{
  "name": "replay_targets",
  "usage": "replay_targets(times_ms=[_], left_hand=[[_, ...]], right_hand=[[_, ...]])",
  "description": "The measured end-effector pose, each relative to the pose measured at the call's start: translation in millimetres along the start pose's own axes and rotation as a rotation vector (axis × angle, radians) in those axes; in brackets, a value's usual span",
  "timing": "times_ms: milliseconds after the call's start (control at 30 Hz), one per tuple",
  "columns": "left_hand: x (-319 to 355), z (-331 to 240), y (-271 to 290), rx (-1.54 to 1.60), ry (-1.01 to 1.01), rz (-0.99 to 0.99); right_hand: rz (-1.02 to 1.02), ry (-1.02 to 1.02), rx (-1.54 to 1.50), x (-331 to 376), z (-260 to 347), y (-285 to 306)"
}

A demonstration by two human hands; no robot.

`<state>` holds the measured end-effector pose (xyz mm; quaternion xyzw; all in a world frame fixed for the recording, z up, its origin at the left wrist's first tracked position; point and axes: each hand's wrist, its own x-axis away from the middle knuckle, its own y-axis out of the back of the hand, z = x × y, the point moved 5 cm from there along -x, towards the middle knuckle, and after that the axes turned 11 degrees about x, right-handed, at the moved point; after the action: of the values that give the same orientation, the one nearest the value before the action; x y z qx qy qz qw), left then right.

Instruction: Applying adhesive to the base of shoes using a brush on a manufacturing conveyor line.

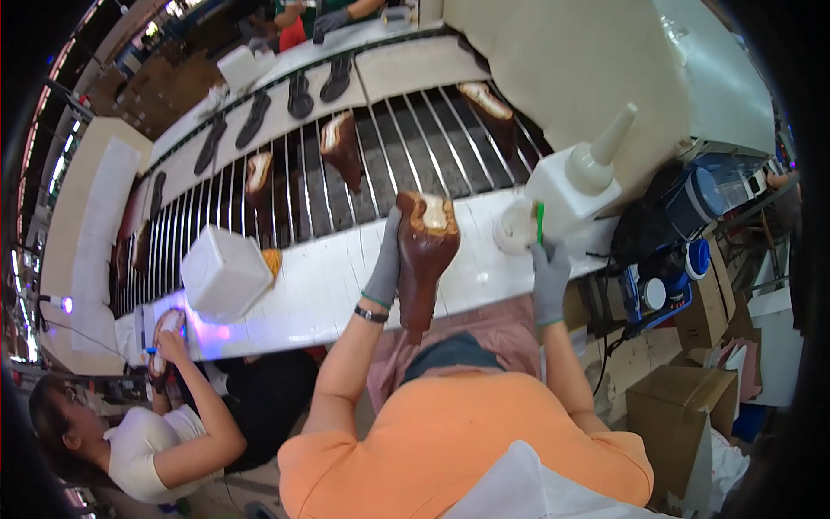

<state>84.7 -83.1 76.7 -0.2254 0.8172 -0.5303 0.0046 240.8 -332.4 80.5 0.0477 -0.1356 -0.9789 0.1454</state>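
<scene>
Over the desk [298,316], the left hand's grip [386,270] clamps a brown boot [427,259], the right hand's [550,278] clamps a green brush [540,221] at a pot [508,228], apparently loading it, with coating the pale end [436,213] likely needed next.

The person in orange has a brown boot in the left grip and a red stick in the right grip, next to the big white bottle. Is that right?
Not quite: the stick in the right grip is green, not red, as the head view shows. The brown boot is in the left grip, and the stick is next to the big white bottle, just as you said.
</scene>
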Motion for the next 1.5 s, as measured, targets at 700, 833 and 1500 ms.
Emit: replay_targets(times_ms=[700, 833, 1500], left_hand=[[38, 42, -41, -0.092, 0.224, -0.054], [41, 40, -42, -0.165, 0.223, -0.059], [35, 60, -34, -0.112, 0.322, -0.03]], right_hand=[[1.246, 0.571, 0.448, -32, 212, -23], [1.365, 0.591, 0.41, -28, 212, -18], [1.378, 0.449, 0.365, -34, 200, -20]])
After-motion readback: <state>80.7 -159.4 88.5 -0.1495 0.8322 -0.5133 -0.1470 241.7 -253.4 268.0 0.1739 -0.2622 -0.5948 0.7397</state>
